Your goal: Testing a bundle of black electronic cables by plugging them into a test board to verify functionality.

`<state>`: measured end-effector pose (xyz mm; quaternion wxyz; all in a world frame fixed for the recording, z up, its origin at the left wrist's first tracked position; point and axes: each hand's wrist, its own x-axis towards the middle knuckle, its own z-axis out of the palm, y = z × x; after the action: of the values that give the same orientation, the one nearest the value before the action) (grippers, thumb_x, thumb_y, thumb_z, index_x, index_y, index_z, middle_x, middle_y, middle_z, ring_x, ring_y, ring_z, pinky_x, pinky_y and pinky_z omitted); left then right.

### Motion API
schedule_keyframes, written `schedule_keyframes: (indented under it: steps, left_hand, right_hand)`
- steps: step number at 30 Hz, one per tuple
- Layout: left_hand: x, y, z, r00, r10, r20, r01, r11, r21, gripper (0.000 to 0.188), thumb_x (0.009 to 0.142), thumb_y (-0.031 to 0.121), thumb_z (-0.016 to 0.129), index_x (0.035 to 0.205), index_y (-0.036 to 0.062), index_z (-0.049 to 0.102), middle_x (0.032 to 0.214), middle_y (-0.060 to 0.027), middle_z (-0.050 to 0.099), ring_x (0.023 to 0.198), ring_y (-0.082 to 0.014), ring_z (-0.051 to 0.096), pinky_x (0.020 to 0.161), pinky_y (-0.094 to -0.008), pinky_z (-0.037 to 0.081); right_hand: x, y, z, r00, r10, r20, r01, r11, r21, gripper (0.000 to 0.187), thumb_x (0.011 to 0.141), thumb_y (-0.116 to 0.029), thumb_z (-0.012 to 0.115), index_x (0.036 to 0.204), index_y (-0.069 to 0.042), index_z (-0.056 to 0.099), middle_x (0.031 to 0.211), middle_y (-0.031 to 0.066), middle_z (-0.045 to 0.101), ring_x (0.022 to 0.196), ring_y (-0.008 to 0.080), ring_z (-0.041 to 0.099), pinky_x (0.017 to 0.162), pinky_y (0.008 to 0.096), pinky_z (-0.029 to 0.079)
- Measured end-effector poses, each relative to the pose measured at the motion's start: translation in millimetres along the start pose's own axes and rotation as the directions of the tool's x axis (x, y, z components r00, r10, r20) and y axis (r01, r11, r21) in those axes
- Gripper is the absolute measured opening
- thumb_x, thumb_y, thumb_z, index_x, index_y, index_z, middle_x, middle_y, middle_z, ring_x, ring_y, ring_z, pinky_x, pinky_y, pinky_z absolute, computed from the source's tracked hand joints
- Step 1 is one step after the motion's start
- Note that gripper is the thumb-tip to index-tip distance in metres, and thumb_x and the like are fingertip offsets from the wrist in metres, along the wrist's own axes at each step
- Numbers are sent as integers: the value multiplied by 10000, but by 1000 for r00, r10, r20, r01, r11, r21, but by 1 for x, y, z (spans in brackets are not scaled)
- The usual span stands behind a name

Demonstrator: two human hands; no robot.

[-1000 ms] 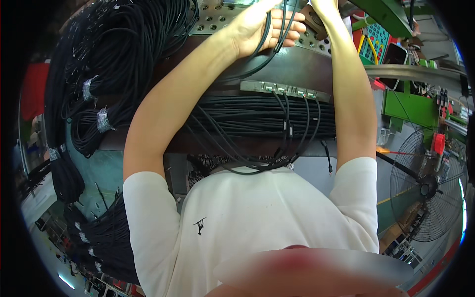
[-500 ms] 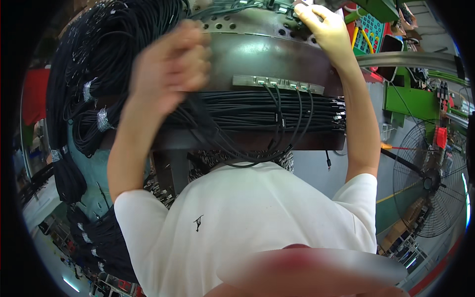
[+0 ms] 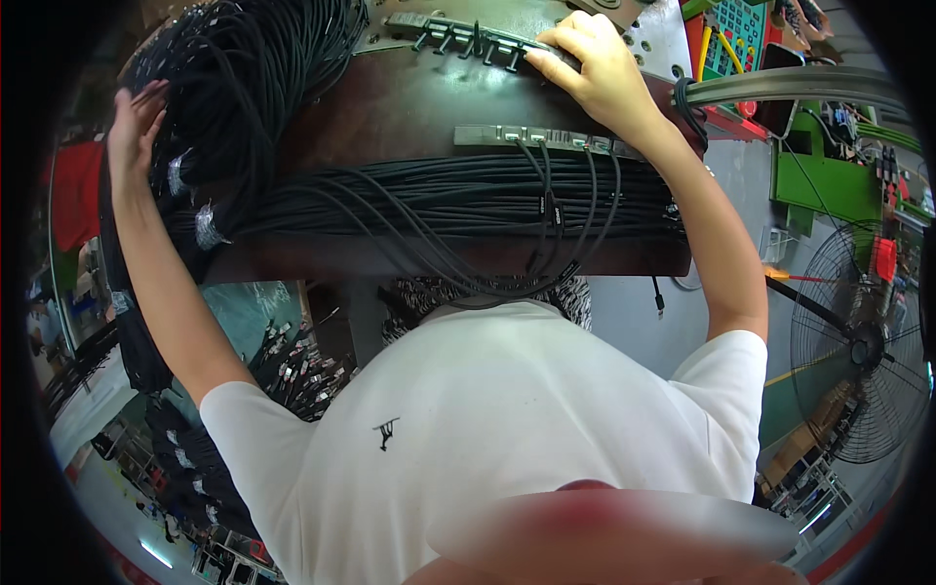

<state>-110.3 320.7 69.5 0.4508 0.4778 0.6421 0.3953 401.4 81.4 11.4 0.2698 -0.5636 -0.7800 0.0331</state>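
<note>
One dark bench top (image 3: 390,112) spreads under the near metal strip (image 3: 475,135), my landmark. To the strip's left rises one big heap of black cables (image 3: 224,83); on my side of it runs one long bundle (image 3: 409,200). Beyond the strip lies one far metal bar (image 3: 448,26), slightly tilted, with at least four small black pegs (image 3: 515,60) jutting toward me. Four thin cables (image 3: 593,185) leave the strip and loop my way.

My left arm reaches out well left of the strip, my left hand (image 3: 136,136) raised by the heap's outer side, fingers straight and thumb apart; I can't tell whether it touches the cables. My right arm bends past the strip's right end, my right hand (image 3: 600,73) palm down beyond it, thumb and forefinger pinched on the far bar's right end. Left of the strip, two silver ties (image 3: 210,226) wrap cables.
</note>
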Motion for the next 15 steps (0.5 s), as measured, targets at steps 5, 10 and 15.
schedule_keyframes:
  steps: [5, 10, 15]
  left_hand:
    - [-116, 20, 96, 564, 819, 106, -499, 236, 834, 497, 975, 490, 497, 1094, 53, 703, 1058, -206, 692, 974, -376, 655, 858, -419, 505]
    - [-241, 4, 207, 410, -139, 902, -167, 960, 224, 359, 1034, 249, 441, 1111, -24, 662, 855, -101, 708, 739, -118, 645, 679, -247, 528]
    - [-291, -12, 261, 546, 79, 834, 209, 951, -227, 433, 1050, 361, 425, 1224, -9, 566, 1016, -131, 696, 835, -165, 676, 783, -290, 544]
  right_hand:
    - [-29, -20, -23, 992, -6, -129, 5, 1000, -4, 367, 835, -272, 725, 1153, -103, 659, 1038, 65, 587, 986, 273, 551, 870, 378, 468]
    - [-64, -46, -20, 987, 76, 139, -95, 986, 139, 203, 844, -161, 702, 1025, -68, 699, 894, 42, 619, 838, 249, 592, 746, 376, 497]
    - [-18, -28, -22, 989, 149, -1, -144, 957, 250, 142, 883, -139, 643, 989, -66, 702, 910, 88, 647, 877, 274, 624, 749, 364, 498]
